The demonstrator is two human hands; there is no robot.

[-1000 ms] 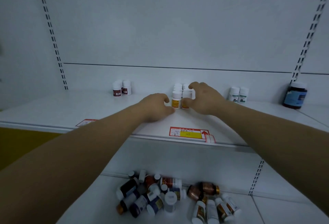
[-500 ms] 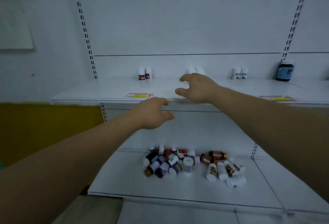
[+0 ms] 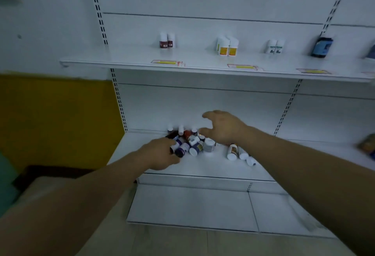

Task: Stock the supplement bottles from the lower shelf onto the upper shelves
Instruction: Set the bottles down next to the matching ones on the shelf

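Single head view, angled down at shelving (image 3: pixel 203 66), close range

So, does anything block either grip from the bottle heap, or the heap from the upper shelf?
Nothing visible does. The open right hand hovers just over the heap of small white-capped supplement bottles; the left hand is at its near-left edge. Above, the white upper shelf shows bare stretches between its bottle pairs.
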